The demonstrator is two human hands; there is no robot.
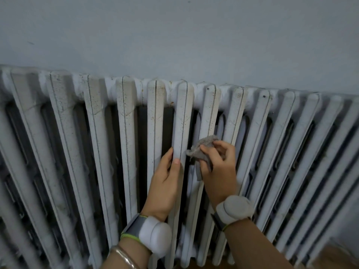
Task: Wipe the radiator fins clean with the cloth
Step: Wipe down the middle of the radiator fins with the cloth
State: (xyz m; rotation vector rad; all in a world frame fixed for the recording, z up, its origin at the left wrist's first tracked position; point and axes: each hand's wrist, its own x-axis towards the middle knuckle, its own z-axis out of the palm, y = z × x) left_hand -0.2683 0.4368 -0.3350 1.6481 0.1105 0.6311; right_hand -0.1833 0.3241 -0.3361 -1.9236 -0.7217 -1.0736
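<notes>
A white cast-iron radiator (126, 133) with many upright fins, speckled with dirt and rust spots, runs across the whole view. My left hand (165, 179) grips one middle fin (181, 121), thumb on its front and fingers reaching into the dark gap to its left. My right hand (218, 167) holds a crumpled grey cloth (202, 147) against the neighbouring fin (208, 113) to the right, about halfway down. Part of the cloth hangs below my fingers. Both wrists wear white bands.
A pale blue-grey wall (174, 35) rises behind and above the radiator. A patch of brownish floor (334, 257) shows at the bottom right. Narrow dark gaps separate the fins.
</notes>
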